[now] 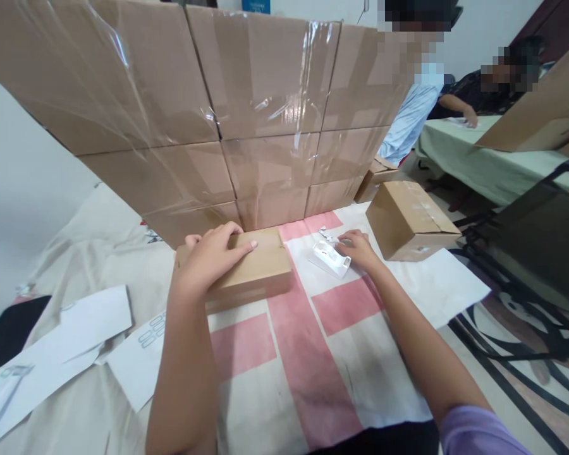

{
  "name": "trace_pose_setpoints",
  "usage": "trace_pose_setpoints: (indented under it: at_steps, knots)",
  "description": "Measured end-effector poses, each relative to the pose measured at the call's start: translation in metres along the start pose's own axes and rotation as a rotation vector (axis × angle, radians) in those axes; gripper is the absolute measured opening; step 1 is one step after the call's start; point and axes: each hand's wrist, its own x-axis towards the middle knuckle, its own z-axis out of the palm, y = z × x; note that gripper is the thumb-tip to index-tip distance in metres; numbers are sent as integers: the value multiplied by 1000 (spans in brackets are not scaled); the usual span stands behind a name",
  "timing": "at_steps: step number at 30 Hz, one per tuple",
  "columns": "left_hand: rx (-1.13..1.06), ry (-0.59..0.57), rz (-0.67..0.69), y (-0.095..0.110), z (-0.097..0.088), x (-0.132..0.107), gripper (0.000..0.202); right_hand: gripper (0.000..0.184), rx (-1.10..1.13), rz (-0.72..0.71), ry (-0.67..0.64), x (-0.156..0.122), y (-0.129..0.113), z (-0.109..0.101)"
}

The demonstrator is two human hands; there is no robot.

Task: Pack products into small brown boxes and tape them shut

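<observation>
My left hand (217, 254) lies over a closed brown cardboard box (260, 261), its thumb stretched across the top and its fingers bent over the far edge. To the right, my right hand (358, 248) is at a small white box (329, 258), with thumb and fingers curled at its far right edge. A thin, crumpled white piece (329, 236), perhaps a cable, lies just beyond that box, close to my fingertips. The fingertips partly hide what they touch.
A wall of taped cartons (270, 76) rises behind the cloth (313, 354). Another carton (412, 221) stands at right, beside a dark chair (540, 253). White printed sheets (95, 316) lie at left. Two people are beyond, one at a green-covered table (488, 142).
</observation>
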Motion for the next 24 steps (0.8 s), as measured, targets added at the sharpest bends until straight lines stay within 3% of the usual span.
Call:
trace_pose_setpoints:
  at_steps: [5, 11, 14, 18, 21, 24]
  knots:
    - [22, 10, -13, 3, 2, 1, 35, 11, 123, 13, 44, -3, 10, 15]
    - [33, 48, 24, -3, 7, 3, 36, 19, 439, 24, 98, -4, 4, 9]
    - [3, 213, 123, 11, 10, -3, 29, 27, 633, 8, 137, -11, -20, -5]
    - [-198, 399, 316, 53, 24, -19, 10, 42, 942, -53, 66, -37, -75, -27]
    - [-300, 358, 421, 82, 44, -29, 6, 44, 973, -119, -16, -62, -110, -38]
    - [-349, 267, 444, 97, 61, -34, 12, 27, 965, -147, -6, -83, -129, -39]
